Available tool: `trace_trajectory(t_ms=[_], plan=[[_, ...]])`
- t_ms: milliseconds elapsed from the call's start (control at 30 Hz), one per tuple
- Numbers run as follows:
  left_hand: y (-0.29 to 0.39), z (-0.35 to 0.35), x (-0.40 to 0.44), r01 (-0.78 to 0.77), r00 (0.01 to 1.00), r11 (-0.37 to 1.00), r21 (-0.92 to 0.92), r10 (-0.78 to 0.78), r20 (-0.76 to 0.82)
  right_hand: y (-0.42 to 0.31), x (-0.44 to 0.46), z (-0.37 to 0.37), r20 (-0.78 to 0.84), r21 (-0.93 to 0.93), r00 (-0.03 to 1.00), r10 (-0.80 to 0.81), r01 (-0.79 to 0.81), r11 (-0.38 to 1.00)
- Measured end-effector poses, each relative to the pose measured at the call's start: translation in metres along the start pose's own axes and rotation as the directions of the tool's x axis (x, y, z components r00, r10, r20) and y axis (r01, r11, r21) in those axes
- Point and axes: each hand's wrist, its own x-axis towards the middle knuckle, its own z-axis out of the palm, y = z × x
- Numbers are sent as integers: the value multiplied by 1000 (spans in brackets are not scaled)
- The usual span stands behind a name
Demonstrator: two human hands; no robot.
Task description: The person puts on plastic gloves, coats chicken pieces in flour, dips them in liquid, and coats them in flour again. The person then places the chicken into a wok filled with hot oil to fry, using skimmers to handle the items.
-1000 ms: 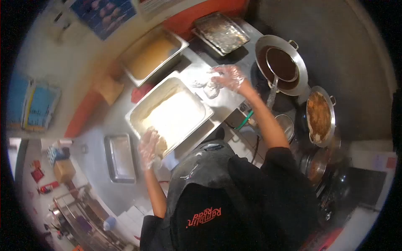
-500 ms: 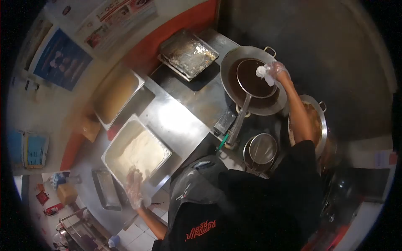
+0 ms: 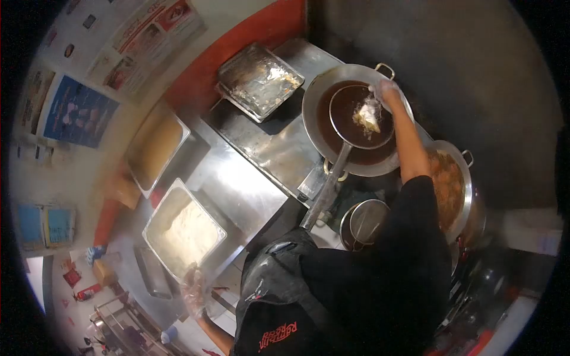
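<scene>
My right hand (image 3: 387, 95), in a clear plastic glove, is open just above the far right of a large wok (image 3: 313, 113) of dark oil. Below its fingers, a white-coated piece of food (image 3: 369, 116) lies in the oil with bubbles around it. It sits inside the round hoop of a long-handled skimmer (image 3: 336, 172), whose handle extends toward my body. My left hand (image 3: 193, 292), also gloved and dusted white, is open at the near corner of a deep metal pan (image 3: 148, 228) of white flour (image 3: 189, 231). Whether it touches the rim I cannot tell.
A second wok (image 3: 466, 196) with browned pieces in oil stands at right. A round strainer (image 3: 368, 222) rests nearer me. On the steel counter (image 3: 237, 169) are a pan of tan liquid (image 3: 159, 148) and, farther back, a stained tray (image 3: 261, 80). A shallow tray (image 3: 153, 273) lies left.
The white-coated piece has left my right hand and now lies bubbling in the oil. My left hand has drawn back from over the flour to the pan's near corner.
</scene>
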Motion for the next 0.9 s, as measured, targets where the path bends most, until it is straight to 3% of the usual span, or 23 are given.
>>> trace_trajectory(t_ms=[67,100,133,167,267,300,333,400,433,467,500,567,600,633,667,700,733,767,800,833,867,900], plan=[[-10,0,10,-32,998,999,24,31,46,-13,27,-56,-107,-3,987,-119,119,993],[-10,2,14,-39,997,999,23,37,69,-38,-2,-97,-274,182,950,-152,206,961],[-9,4,19,-47,996,998,50,43,77,-90,-65,-164,-263,177,950,-165,216,960],[-7,5,22,-57,995,995,79,50,87,-95,-44,-159,-423,346,868,-261,421,839],[14,16,35,-124,979,990,66,112,169,-202,-124,-236,-484,494,744,-461,667,557],[23,23,38,-144,971,987,67,128,202,-239,-121,-228,-634,466,521,-571,847,255],[32,29,38,-95,978,995,-38,100,181,-280,-159,-237,-617,446,527,-584,846,292],[29,19,58,-51,975,965,-259,104,195,-364,-242,-232,-650,211,425,-630,897,388],[18,22,64,-151,965,914,-376,219,144,-409,-284,-194,-775,285,494,-394,830,480],[19,30,61,-339,910,896,-286,390,143,-455,-327,-156,-842,396,525,-127,760,515],[14,29,68,-437,864,866,-241,479,156,-482,-361,-123,-797,466,582,-158,761,452],[-14,17,100,-657,732,749,-87,661,164,-524,-417,-64,-545,598,689,-477,719,355],[-36,2,129,-760,644,650,25,746,170,-544,-438,-38,-413,645,721,-557,663,380],[-39,-9,145,-778,607,504,375,757,243,-559,-455,-18,-305,665,741,-599,616,423],[-42,-19,161,-674,566,208,708,762,315,-572,-468,-3,-218,670,761,-611,572,473],[-45,-29,177,-499,521,-93,861,762,384,-582,-478,8,-156,664,782,-604,536,522],[-52,-32,190,-505,537,-125,854,729,424,-592,-488,18,-107,653,800,-591,505,565],[-57,-31,202,-633,618,102,767,663,422,-601,-495,26,-69,641,819,-570,474,604],[-62,-27,212,-683,719,472,557,565,404,-607,-499,33,-36,624,833,-551,450,639],[-67,-22,221,-465,838,873,146,380,391,-615,-503,38,-4,606,847,-531,425,673],[-70,-20,230,-136,887,980,-142,185,423,-619,-505,42,17,590,863,-505,399,702],[-71,-19,238,75,878,964,-256,57,475,-625,-509,46,37,576,873,-486,379,724]])
